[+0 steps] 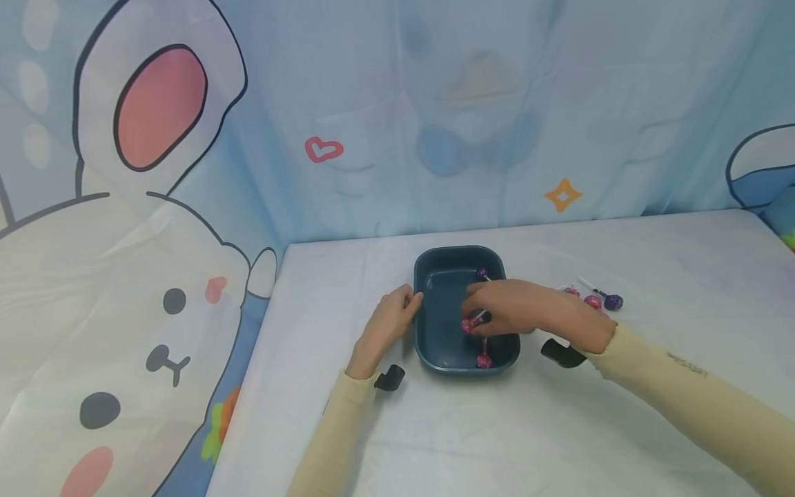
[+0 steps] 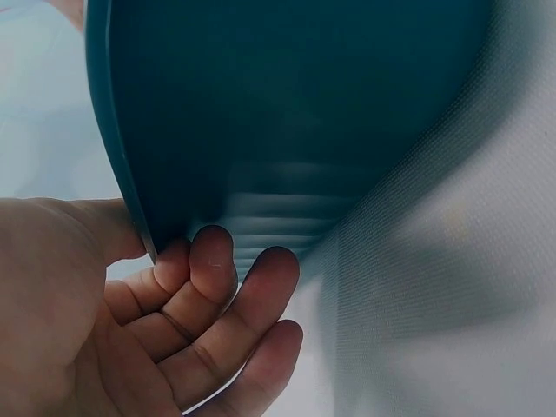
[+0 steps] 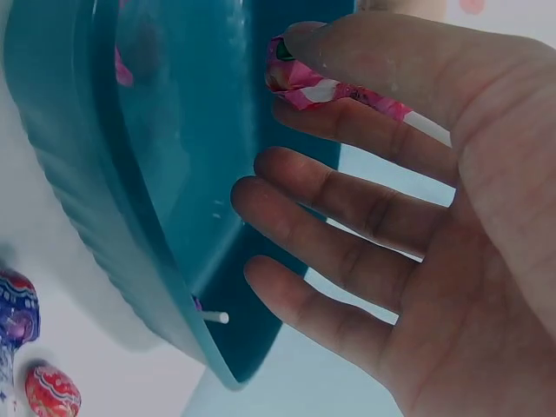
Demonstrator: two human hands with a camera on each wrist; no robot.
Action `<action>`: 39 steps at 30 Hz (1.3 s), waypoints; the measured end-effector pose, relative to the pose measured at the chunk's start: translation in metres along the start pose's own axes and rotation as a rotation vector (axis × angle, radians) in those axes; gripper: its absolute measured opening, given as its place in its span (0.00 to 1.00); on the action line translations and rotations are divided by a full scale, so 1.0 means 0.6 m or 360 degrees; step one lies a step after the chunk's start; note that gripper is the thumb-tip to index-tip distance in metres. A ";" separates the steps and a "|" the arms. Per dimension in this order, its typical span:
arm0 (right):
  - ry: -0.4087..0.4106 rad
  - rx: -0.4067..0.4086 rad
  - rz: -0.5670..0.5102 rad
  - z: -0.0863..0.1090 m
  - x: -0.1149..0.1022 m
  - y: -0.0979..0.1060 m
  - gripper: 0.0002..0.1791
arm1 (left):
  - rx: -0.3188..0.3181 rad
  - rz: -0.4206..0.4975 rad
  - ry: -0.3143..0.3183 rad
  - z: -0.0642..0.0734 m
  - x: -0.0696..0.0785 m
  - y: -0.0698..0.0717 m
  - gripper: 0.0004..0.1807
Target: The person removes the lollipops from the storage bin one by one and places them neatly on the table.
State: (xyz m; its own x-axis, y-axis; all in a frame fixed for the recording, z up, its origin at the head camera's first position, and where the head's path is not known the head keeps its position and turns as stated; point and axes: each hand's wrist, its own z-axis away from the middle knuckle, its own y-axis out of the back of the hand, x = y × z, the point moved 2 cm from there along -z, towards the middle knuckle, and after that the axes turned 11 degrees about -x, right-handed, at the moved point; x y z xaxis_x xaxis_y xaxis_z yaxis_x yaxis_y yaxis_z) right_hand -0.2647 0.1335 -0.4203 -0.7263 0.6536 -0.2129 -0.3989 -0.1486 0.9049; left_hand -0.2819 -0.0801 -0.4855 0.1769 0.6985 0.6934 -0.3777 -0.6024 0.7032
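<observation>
A dark teal tray (image 1: 459, 250) sits mid-table. My left hand (image 1: 413, 301) grips its left rim; in the left wrist view the thumb lies on the rim and the fingers (image 2: 213, 261) curl against the tray's outer wall (image 2: 287, 104). My right hand (image 1: 478, 314) hovers over the tray, where thumb and forefinger pinch a pink wrapped lollipop (image 1: 470, 324) (image 3: 334, 89); the other fingers (image 3: 330, 204) are spread. A purple lollipop (image 1: 481, 274) and a pink lollipop (image 1: 484, 360) lie inside the tray.
Loose lollipops lie on the table right of the tray: a purple one (image 1: 612, 301) (image 3: 17, 317) and pink ones (image 1: 593, 301) (image 3: 52, 393). A cartoon-printed cloth backdrop (image 1: 435, 124) closes off the rear and left. The white table (image 1: 497, 442) stretches toward me.
</observation>
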 end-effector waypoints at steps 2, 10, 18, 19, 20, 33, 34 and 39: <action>0.0012 0.0020 0.0000 0.003 0.004 0.001 0.13 | -0.0002 0.0001 0.0000 -0.001 0.000 -0.001 0.17; -0.0020 0.0075 -0.0054 0.019 0.027 0.011 0.14 | -0.0001 0.0009 -0.0008 0.000 0.001 0.000 0.18; -0.0075 0.0131 -0.0130 0.036 0.047 0.016 0.14 | -0.0003 -0.0003 -0.0001 -0.002 -0.001 -0.001 0.18; -0.0079 0.0136 -0.0142 0.038 0.049 0.016 0.14 | -0.0004 -0.0001 0.0000 -0.002 -0.001 -0.001 0.18; -0.0091 0.0141 -0.0148 0.040 0.052 0.017 0.14 | -0.0006 0.0002 0.0002 -0.002 -0.001 -0.002 0.17; -0.0147 0.0220 -0.0303 0.070 0.081 0.008 0.10 | -0.0001 0.0002 0.0003 -0.002 -0.003 -0.002 0.18; -0.0151 0.0229 -0.0311 0.073 0.083 0.007 0.10 | 0.0000 0.0001 0.0002 -0.002 -0.003 -0.002 0.18; -0.0224 0.0250 -0.0356 0.089 0.097 -0.001 0.11 | -0.0009 0.0003 0.0007 -0.002 -0.001 -0.002 0.18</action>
State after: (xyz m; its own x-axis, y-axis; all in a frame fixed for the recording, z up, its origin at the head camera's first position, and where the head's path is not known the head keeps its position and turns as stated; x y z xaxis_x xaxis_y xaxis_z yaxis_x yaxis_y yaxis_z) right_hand -0.2768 0.2110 -0.4136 -0.5412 0.7550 -0.3703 -0.4408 0.1202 0.8895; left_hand -0.2825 -0.0796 -0.4870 0.1721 0.6993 0.6938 -0.3829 -0.6014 0.7012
